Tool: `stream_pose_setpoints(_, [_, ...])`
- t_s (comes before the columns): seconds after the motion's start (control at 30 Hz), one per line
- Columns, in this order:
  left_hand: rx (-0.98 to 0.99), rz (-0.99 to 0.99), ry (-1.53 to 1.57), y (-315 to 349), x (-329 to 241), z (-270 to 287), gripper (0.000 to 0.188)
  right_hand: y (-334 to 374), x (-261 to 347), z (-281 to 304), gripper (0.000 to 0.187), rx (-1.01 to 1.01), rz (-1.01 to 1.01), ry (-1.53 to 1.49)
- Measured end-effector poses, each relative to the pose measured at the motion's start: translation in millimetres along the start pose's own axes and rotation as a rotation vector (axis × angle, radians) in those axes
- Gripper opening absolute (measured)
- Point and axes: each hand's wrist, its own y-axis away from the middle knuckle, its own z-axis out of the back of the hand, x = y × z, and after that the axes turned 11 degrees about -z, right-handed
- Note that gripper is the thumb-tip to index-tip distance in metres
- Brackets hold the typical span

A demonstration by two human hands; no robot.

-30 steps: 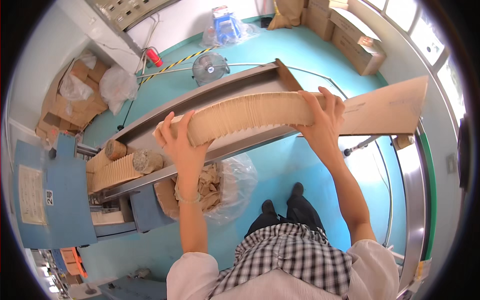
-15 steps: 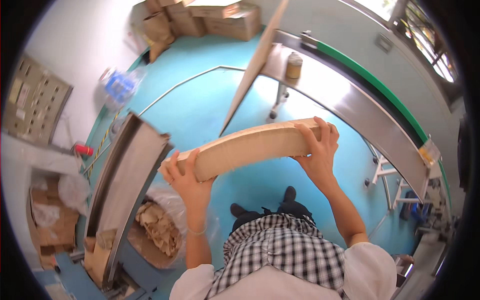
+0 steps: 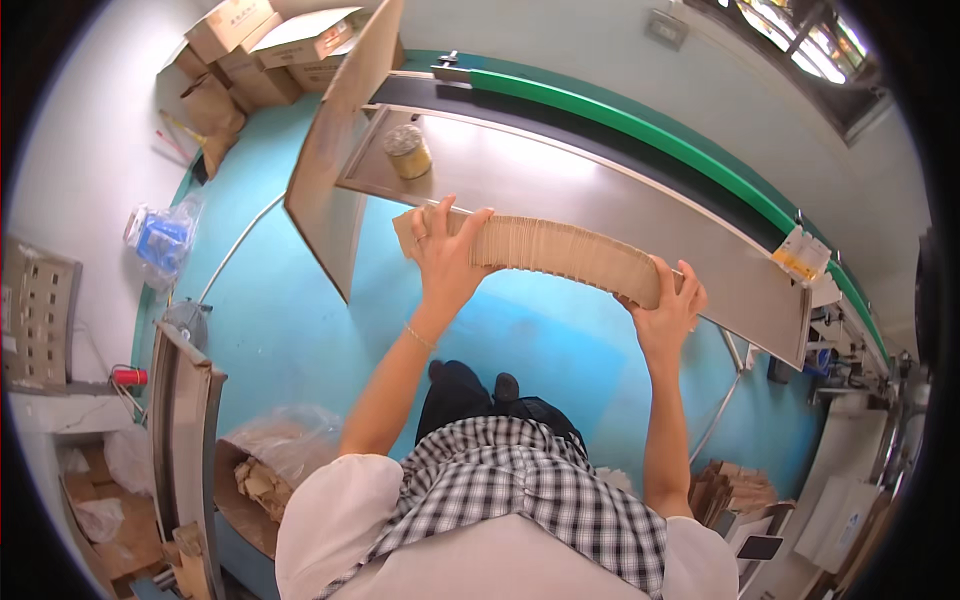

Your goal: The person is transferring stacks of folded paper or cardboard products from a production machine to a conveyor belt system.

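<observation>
A long row of tan cardboard pieces [image 3: 560,248], pressed face to face, is held between my two hands in front of me and bows upward in the middle. My left hand [image 3: 446,258] grips its left end, fingers over the top. At the other end my right hand [image 3: 664,308] is closed around the last pieces. Just beyond the row lies a long steel worktable [image 3: 540,165], whose near edge the row partly overlaps in view; whether they touch I cannot tell. A yellowish round container [image 3: 407,152] stands on its left part.
An upright cardboard panel [image 3: 335,165] stands at the table's left end. Behind the table runs a green-edged conveyor [image 3: 640,125]. At its right is a small white-and-yellow box [image 3: 800,255]. Cartons [image 3: 305,40] are piled far left; a metal chute [image 3: 180,420] and paper-filled carton [image 3: 230,500] stand near left.
I have turned right and come closer to the steel worktable, carrying the cardboard row in both hands. The metal chute has shifted to the left of my view.
</observation>
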Motion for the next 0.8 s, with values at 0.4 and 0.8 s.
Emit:
stream_pose_setpoints(0.4, [0.61,0.032,0.038,-111,48,-94,0.095,-115,-9,-37,0.085,0.496,-0.264,0.248])
stream_pose_setpoints(0.8, [0.272,0.599,0.664,-107,141,-150,0.071,-143,-205,-96,0.062,0.392,-0.762,-0.449])
